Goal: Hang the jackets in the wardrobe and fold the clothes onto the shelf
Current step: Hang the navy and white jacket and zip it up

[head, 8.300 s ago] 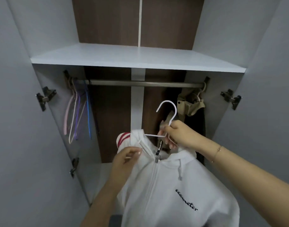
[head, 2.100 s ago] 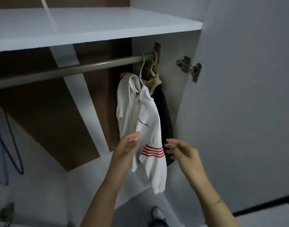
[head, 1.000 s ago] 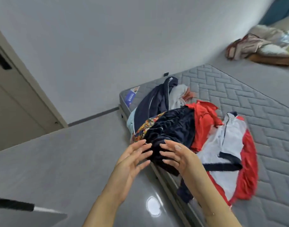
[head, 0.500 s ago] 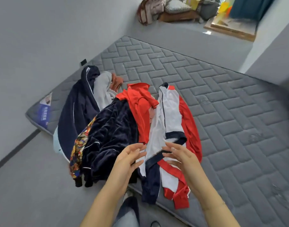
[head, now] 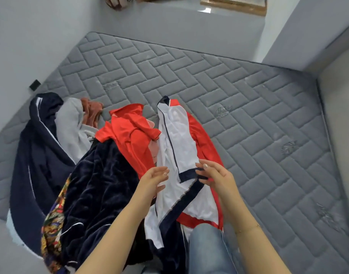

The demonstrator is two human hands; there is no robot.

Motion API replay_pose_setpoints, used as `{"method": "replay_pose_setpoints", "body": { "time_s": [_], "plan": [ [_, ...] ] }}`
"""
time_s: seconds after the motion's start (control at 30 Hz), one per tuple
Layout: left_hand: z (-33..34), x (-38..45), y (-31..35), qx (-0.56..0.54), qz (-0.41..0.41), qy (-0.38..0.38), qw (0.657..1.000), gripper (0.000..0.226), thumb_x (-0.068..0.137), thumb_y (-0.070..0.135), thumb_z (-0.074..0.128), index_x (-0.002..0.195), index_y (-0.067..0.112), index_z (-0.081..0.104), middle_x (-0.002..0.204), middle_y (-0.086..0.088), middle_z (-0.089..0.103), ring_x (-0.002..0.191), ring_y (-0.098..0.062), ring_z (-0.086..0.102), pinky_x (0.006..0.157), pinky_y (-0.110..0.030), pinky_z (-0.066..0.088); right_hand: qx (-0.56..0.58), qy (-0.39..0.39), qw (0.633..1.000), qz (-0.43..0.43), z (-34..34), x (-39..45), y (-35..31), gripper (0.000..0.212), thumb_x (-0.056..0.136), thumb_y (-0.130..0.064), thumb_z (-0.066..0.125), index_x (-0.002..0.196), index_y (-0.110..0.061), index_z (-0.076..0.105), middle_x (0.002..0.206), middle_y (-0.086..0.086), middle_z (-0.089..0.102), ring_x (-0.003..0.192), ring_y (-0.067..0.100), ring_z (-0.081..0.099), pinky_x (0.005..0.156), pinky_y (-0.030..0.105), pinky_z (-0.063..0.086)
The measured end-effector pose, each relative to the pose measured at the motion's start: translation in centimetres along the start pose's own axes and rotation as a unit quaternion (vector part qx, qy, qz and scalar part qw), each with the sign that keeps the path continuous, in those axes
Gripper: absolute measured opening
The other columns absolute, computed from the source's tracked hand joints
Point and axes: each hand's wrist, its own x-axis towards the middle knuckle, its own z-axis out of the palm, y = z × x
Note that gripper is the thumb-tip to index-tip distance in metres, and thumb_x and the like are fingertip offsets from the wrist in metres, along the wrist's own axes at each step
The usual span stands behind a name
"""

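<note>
Reaching down over a heap of clothes on a grey quilted mattress [head: 238, 107], both hands sit low in the centre of the frame. The right hand [head: 217, 178] has its fingers bent at the navy hem band of a white, red and navy track jacket [head: 181, 147], touching it; whether it has truly pinched the cloth I cannot tell. The left hand [head: 151, 181] hovers just beside the jacket's left edge, fingers relaxed and spread, holding nothing. The jacket lies lengthwise in the middle of the frame, its lower end draped over the mattress edge. Left of it lie a red garment [head: 130, 133], a dark navy velvet garment [head: 96, 190], a navy jacket with white piping [head: 37, 147] and a light grey garment [head: 70, 127].
</note>
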Motion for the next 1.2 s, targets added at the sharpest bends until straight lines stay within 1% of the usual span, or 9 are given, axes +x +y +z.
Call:
{"method": "replay_pose_setpoints", "body": {
  "time_s": [0.17,0.37,0.53,0.63,0.7,0.77,0.97,1.07,1.2],
  "plan": [
    [2.7,10.9,-1.9,0.046,-0.032,0.065,0.996,0.031,0.094,0.016,0.063,0.124,0.02,0.057,0.129,-0.001,0.059,0.116,-0.015,0.057,0.096,-0.031,0.045,0.019,0.0,0.999,0.041,-0.6,10.9,1.2,0.017,0.097,-0.015,0.058,0.105,-0.019,0.072,0.106,0.0,0.075,0.097,0.014,0.071,0.076,0.026,0.055],
    [4.8,24.3,-5.0,0.054,-0.087,0.17,0.98,0.056,0.093,0.018,0.067,0.142,0.009,0.042,0.145,-0.011,0.045,0.127,-0.025,0.048,0.099,-0.032,0.04,-0.039,-0.057,0.994,0.086,-2.2,21.9,2.2,0.017,0.097,-0.015,0.057,0.105,-0.019,0.071,0.103,-0.003,0.075,0.094,0.012,0.07,0.084,0.034,0.055],
    [4.8,32.3,-10.4,0.198,-0.171,0.244,0.934,0.073,0.086,0.043,0.07,0.146,0.017,0.038,0.147,-0.009,0.044,0.136,-0.034,0.034,0.112,-0.042,0.031,-0.085,-0.085,0.986,0.113,-4.2,26.1,5.0,0.02,0.099,-0.017,0.054,0.11,-0.019,0.07,0.103,-0.005,0.075,0.095,0.011,0.071,0.082,0.03,0.057],
    [4.7,32.8,-14.2,0.216,-0.198,0.294,0.91,0.048,0.087,0.046,0.066,0.127,0.018,0.059,0.125,-0.008,0.06,0.121,-0.034,0.049,0.1,-0.042,0.041,-0.099,-0.08,0.981,0.145,-5.0,26.3,7.2,0.021,0.099,-0.016,0.053,0.11,-0.018,0.071,0.102,-0.004,0.076,0.094,0.011,0.071,0.08,0.029,0.057],
    [5.1,32.7,-15.7,0.145,-0.144,0.323,0.924,0.019,0.092,0.031,0.065,0.093,0.012,0.067,0.093,-0.011,0.065,0.093,-0.032,0.061,0.076,-0.036,0.047,-0.105,-0.076,0.978,0.164,-5.2,25.9,8.8,0.021,0.1,-0.015,0.052,0.109,-0.018,0.071,0.101,-0.004,0.076,0.093,0.011,0.071,0.076,0.027,0.055],
    [5.6,31.8,-15.5,0.069,-0.084,0.34,0.934,0.029,0.094,0.018,0.063,0.067,0.012,0.055,0.068,-0.006,0.054,0.073,-0.024,0.051,0.059,-0.031,0.035,-0.113,-0.07,0.974,0.183,-5.2,25.3,10.0,0.022,0.1,-0.013,0.051,0.106,-0.019,0.072,0.1,-0.003,0.075,0.095,0.013,0.07,0.074,0.025,0.053],
    [6.5,23.5,-10.3,-0.15,0.004,0.154,0.977,0.025,0.099,0.025,0.058,0.121,0.017,0.067,0.117,-0.005,0.071,0.108,-0.023,0.068,0.091,-0.036,0.053,-0.145,-0.091,0.966,0.192,-3.7,23.4,10.0,0.023,0.097,-0.027,0.059,0.119,-0.028,0.064,0.124,-0.008,0.062,0.111,0.004,0.059,0.086,0.025,0.054],
    [6.4,18.1,-6.1,-0.221,0.047,0.058,0.972,0.029,0.095,0.03,0.06,0.121,0.022,0.069,0.122,-0.011,0.069,0.113,-0.028,0.066,0.086,-0.031,0.056,-0.093,-0.115,0.966,0.213,-1.7,23.1,7.2,0.058,0.092,-0.046,0.063,0.143,-0.029,0.042,0.139,-0.009,0.05,0.124,0.011,0.051,0.098,0.037,0.05],
    [6.5,11.6,-1.9,-0.162,0.108,-0.028,0.98,0.035,0.097,0.031,0.057,0.131,0.024,0.062,0.131,-0.007,0.064,0.123,-0.024,0.06,0.095,-0.029,0.052,-0.073,-0.169,0.961,0.205,1.7,21.8,3.2,0.091,0.069,-0.063,0.074,0.143,-0.042,0.027,0.138,-0.005,0.051,0.118,0.021,0.06,0.094,0.044,0.054]
  ]
}}
